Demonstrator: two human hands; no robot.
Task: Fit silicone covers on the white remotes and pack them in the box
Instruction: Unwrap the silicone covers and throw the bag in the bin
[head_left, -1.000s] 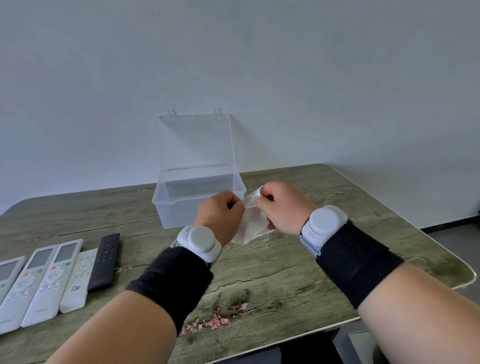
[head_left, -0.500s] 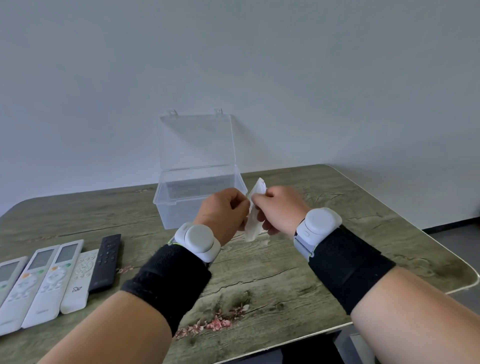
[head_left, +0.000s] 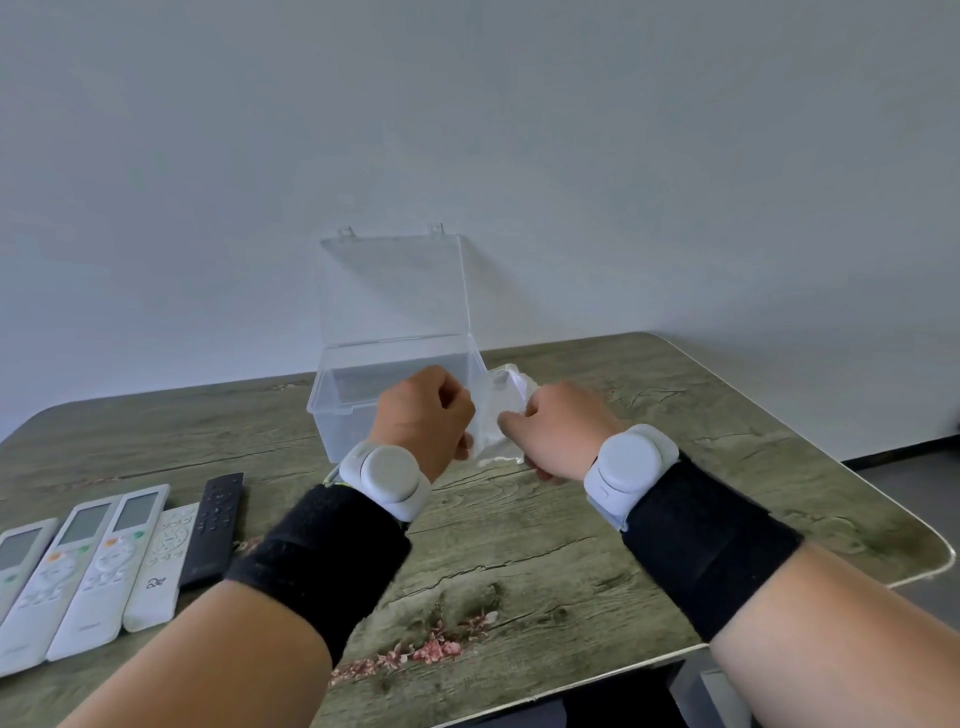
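Left hand (head_left: 422, 415) and right hand (head_left: 560, 429), raised, pinch silicone cover (head_left: 496, 415) between them.

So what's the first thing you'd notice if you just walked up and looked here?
The left hand and the right hand pinch a crumpled see-through white silicone cover between them, in the middle above the green wood-look table. Just behind them stands a clear plastic box with its lid open. At the left edge lies a row of white remotes with one slim black remote beside them.
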